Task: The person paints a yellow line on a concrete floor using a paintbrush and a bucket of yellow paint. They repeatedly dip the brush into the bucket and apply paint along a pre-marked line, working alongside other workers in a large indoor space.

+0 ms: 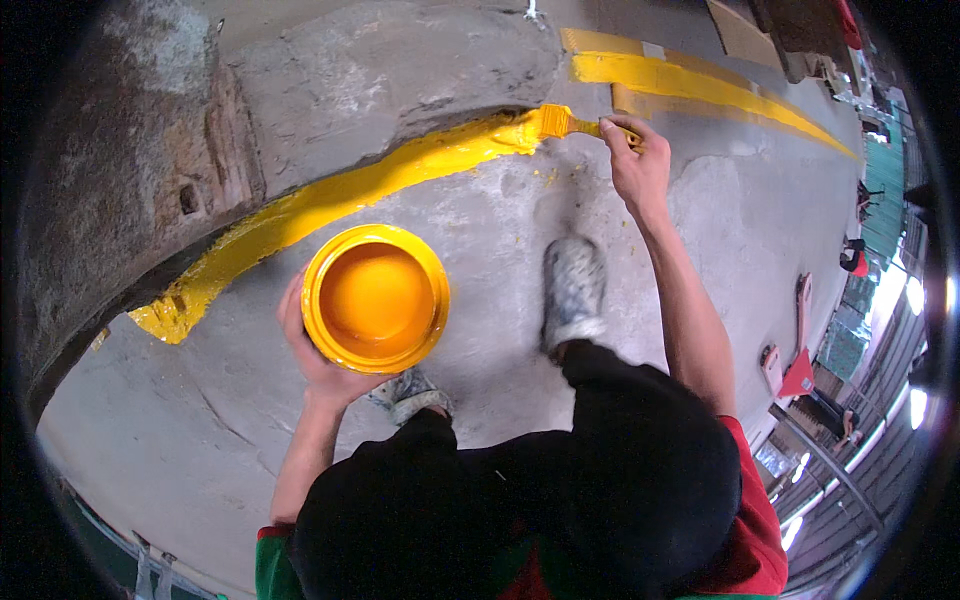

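An open can of yellow paint (376, 298) rests in my left hand (318, 358), whose fingers wrap round its side from below left. Yellow coats the can's rim. My right hand (640, 165) grips the handle of a paintbrush (558, 122), its bristles covered in yellow. The bristles touch the right end of a wet yellow stripe (350, 192) on the concrete floor. That stripe curves from the lower left along the foot of a raised concrete block. Small yellow drips lie just below the brush.
A worn concrete block (130, 150) stands at the left. Another yellow stripe (690, 78) runs toward the far right. My shoes (575, 285) are on the grey floor (500, 225) between my hands. Farther right are a red-and-white object (797, 375) and a metal rail (825, 455).
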A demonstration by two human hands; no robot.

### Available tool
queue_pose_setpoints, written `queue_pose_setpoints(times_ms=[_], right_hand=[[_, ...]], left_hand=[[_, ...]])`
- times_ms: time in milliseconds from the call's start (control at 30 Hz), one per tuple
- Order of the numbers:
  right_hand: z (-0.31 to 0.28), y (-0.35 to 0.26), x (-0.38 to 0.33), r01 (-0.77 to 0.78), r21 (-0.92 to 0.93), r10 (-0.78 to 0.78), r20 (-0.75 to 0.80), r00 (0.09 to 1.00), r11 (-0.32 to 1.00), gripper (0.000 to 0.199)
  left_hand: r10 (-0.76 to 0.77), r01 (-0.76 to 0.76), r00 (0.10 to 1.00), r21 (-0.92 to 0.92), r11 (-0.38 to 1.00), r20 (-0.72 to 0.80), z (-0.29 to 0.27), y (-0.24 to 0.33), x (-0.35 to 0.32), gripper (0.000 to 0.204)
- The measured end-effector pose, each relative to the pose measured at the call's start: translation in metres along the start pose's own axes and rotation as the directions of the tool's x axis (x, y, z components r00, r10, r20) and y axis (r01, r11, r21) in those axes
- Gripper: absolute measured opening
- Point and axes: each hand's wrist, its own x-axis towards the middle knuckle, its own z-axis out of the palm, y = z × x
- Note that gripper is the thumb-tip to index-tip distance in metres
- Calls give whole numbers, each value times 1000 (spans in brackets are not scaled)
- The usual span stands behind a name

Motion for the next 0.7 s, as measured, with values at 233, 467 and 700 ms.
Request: queue_pose_setpoints(times_ms=[233,467,700], right_hand=[[-21,7,6,143,172,-153,46,987,975,24],[-47,52,41,68,226,-85,67,994,972,20],[-40,49,40,89,337,-156,175,972,937,17]], left_hand=[[-28,31,999,136,990,-26,23,21,17,130],[-157,171,972,69,983,-176,59,61,36,133],[-241,272,947,127,954,-215,72,92,50,130]])
